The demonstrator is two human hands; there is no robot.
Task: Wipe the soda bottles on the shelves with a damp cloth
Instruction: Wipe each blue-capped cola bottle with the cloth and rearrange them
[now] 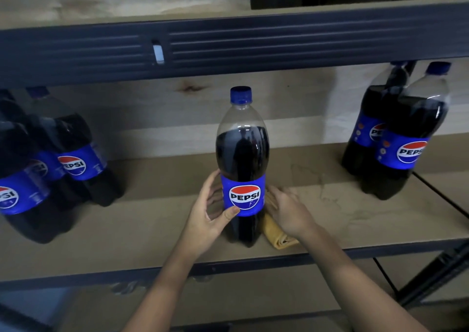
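Partly hidden: yellow cloth [275, 232] under right hand [289, 212].

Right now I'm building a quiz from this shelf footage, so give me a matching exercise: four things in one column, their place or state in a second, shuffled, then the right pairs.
Things:
1. middle bottle
2. yellow cloth
3. left hand
4. two bottles with blue caps

Place or state:
a. stand at the right end of the shelf
b. lies on the shelf under the right hand
c. upright, at the shelf's front
d. thumb on the blue label

Pairs: 1-c, 2-b, 3-d, 4-a
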